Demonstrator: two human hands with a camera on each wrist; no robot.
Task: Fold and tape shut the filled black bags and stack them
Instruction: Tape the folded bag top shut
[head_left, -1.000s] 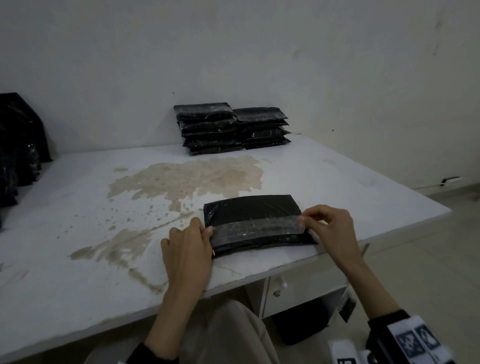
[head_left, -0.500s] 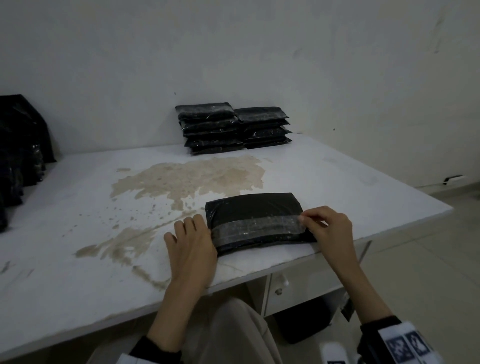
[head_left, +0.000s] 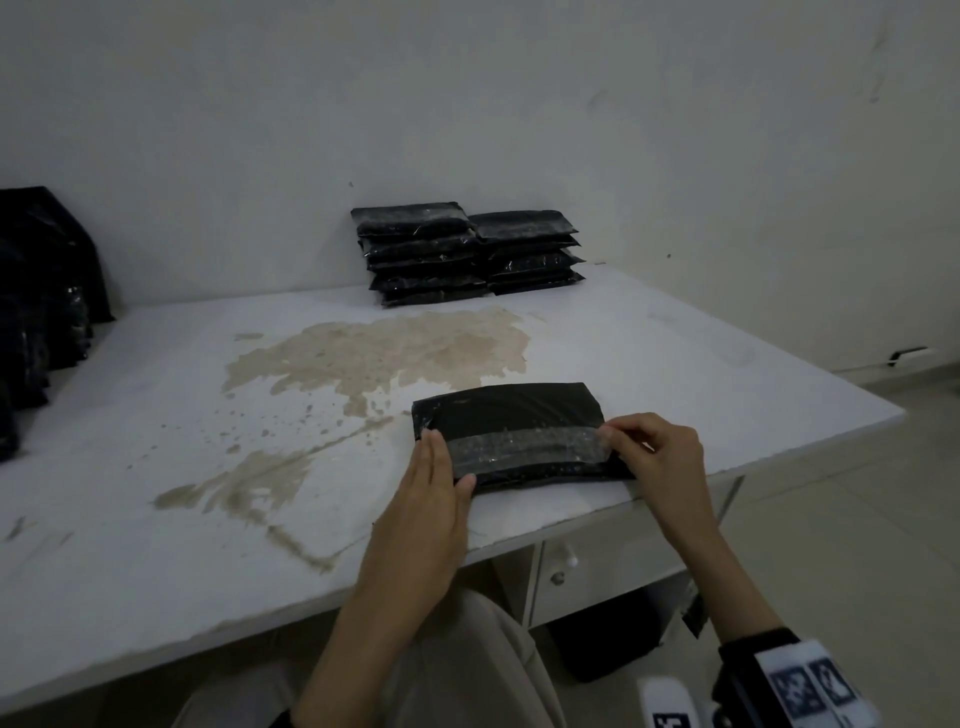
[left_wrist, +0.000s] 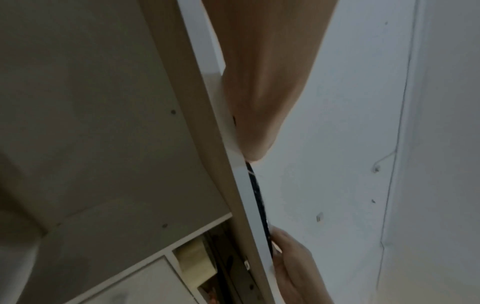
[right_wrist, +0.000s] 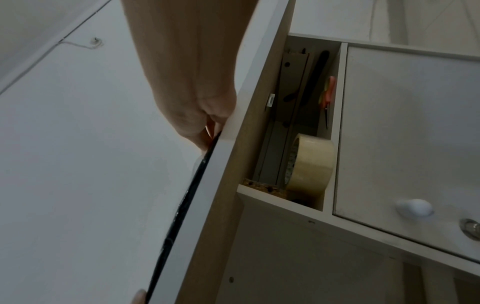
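A folded black bag (head_left: 511, 415) lies near the table's front edge, with a strip of clear tape (head_left: 519, 446) across it. My left hand (head_left: 436, 467) lies on the bag's left end with straight fingers, its thumb at the near edge. My right hand (head_left: 649, 447) has curled fingers that pinch the bag's right end where the tape stops. Two stacks of taped black bags (head_left: 421, 254) stand side by side at the back against the wall. In the wrist views only the bag's thin edge (left_wrist: 259, 197) (right_wrist: 187, 195) shows above the table's rim.
A pile of loose black bags (head_left: 41, 291) sits at the far left. A brown stain (head_left: 374, 353) covers the middle of the white table (head_left: 156, 519). Under the tabletop a tape roll (right_wrist: 309, 164) and orange-handled scissors (right_wrist: 328, 96) sit in an open compartment beside a drawer knob (right_wrist: 414, 206).
My left hand slid from beside the bag onto its left end, fingers reaching farther forward along the edge. The right hand kept its pinch at the right end.
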